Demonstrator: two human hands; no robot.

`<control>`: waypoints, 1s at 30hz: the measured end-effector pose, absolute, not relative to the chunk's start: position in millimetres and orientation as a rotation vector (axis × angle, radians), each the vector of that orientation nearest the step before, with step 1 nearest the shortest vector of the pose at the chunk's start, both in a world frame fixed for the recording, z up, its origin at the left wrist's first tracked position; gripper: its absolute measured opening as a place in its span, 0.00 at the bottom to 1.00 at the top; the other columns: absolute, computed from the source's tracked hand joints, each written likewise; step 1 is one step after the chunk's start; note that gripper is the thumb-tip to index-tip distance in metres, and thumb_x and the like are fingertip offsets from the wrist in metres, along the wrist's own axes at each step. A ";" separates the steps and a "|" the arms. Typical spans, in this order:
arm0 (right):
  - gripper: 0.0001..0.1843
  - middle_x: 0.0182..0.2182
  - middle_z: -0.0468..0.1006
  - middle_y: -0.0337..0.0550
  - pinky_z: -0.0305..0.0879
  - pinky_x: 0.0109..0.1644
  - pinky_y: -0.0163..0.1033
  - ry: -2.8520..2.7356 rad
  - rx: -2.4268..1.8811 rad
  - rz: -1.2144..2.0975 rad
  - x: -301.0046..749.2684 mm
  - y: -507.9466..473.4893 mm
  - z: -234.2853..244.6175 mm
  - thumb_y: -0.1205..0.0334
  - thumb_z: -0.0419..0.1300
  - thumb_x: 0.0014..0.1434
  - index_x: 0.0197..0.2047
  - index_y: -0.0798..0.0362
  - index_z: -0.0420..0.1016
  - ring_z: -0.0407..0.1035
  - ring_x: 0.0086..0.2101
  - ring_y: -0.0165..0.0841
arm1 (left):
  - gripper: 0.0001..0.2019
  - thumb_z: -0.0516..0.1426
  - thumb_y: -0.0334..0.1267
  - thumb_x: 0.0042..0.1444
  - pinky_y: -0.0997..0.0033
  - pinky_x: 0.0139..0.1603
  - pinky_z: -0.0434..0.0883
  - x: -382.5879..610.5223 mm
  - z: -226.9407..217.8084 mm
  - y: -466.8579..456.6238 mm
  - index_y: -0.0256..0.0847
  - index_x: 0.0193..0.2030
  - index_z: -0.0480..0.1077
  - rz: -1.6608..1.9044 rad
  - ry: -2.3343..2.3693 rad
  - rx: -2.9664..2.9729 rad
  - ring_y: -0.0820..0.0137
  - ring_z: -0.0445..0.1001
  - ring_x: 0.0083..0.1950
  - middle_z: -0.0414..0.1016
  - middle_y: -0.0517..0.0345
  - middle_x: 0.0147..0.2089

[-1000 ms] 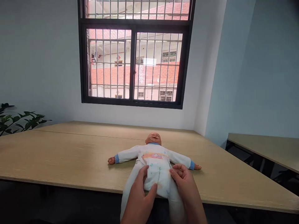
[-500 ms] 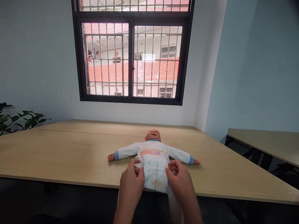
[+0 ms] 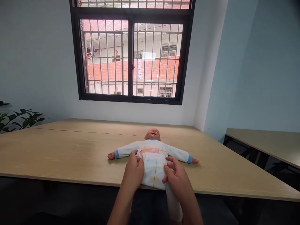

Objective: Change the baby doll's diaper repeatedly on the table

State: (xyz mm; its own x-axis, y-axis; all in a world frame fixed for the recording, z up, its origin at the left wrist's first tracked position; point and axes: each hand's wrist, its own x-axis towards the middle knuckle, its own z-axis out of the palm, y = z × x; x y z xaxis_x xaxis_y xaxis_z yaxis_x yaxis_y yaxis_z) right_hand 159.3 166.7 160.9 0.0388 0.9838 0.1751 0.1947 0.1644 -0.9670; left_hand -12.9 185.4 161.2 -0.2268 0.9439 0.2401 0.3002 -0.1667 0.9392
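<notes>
A baby doll [image 3: 152, 135] lies on its back on the table, arms spread out, in a white top with blue cuffs. Around its waist sits a white diaper [image 3: 151, 172] with a printed orange band across the top and a line down its front. My left hand [image 3: 134, 170] is closed at the diaper's left side, its thumb side against the edge. At the right side my right hand [image 3: 175, 175] has curled fingers, the thumb on the diaper's front edge. The doll's legs hang over the table's near edge, partly hidden by my forearms.
The wooden table [image 3: 77, 150] reaches back to the wall below a barred window [image 3: 131, 59]. Another table [image 3: 264, 142] stands at the right. Leaves of a plant [image 3: 23, 118] show at the far left.
Both hands have shifted slightly along the diaper's sides, and the right fingers have spread a little from their pinch. The view has tilted slightly. The doll stays in place.
</notes>
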 end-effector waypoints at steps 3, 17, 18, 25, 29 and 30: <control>0.23 0.50 0.72 0.52 0.65 0.34 0.39 -1.413 -1.221 0.966 160.2 167.5 159.7 0.51 0.53 0.59 0.54 0.54 0.62 0.68 0.22 0.26 | 0.20 0.51 0.42 0.61 0.71 0.25 0.68 -19.3 163.6 195.8 0.39 0.58 0.59 1.357 1.429 1.422 0.68 0.70 0.24 0.70 0.61 0.28; 0.28 0.54 0.70 0.54 0.65 0.31 0.37 -1.460 -1.127 1.087 161.7 166.9 157.8 0.47 0.58 0.56 0.55 0.54 0.62 0.64 0.20 0.21 | 0.21 0.56 0.45 0.57 0.77 0.26 0.64 -30.9 170.7 208.1 0.39 0.55 0.64 1.182 1.147 1.515 0.74 0.65 0.27 0.64 0.67 0.27; 0.29 0.54 0.70 0.53 0.64 0.29 0.36 -1.477 -1.097 1.106 160.8 166.1 158.9 0.47 0.59 0.55 0.56 0.53 0.62 0.64 0.20 0.22 | 0.22 0.57 0.45 0.56 0.77 0.27 0.64 -32.5 171.7 207.5 0.39 0.56 0.64 1.150 1.109 1.525 0.75 0.65 0.27 0.65 0.66 0.28; 0.25 0.45 0.74 0.52 0.61 0.24 0.33 -1.352 -1.091 1.064 173.7 165.9 159.3 0.46 0.56 0.58 0.50 0.56 0.64 0.67 0.22 0.25 | 0.31 0.60 0.45 0.53 0.65 0.47 0.73 -45.0 170.8 181.6 0.37 0.61 0.57 1.362 1.195 1.318 0.63 0.76 0.46 0.76 0.50 0.43; 0.20 0.38 0.75 0.45 0.62 0.23 0.33 -1.445 -1.158 1.063 181.8 159.0 159.8 0.50 0.56 0.59 0.50 0.54 0.62 0.69 0.22 0.27 | 0.31 0.59 0.41 0.52 0.68 0.40 0.71 -35.4 161.4 162.9 0.38 0.62 0.56 1.242 1.315 1.521 0.66 0.75 0.38 0.78 0.49 0.48; 0.20 0.37 0.75 0.43 0.62 0.24 0.33 -1.485 -1.137 1.088 180.8 157.8 160.4 0.52 0.56 0.59 0.50 0.53 0.62 0.70 0.23 0.28 | 0.31 0.59 0.38 0.51 0.69 0.37 0.71 -30.7 158.8 161.6 0.39 0.62 0.56 1.203 1.321 1.569 0.68 0.74 0.35 0.77 0.49 0.50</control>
State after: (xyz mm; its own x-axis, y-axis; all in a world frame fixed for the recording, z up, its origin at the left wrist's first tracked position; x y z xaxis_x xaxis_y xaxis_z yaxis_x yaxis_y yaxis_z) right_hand 180.8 157.8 160.4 -0.1283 0.9792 0.1572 0.1453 0.1753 -0.9737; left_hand -30.7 161.6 158.8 0.0275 0.9812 0.1908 0.2814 -0.1908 0.9405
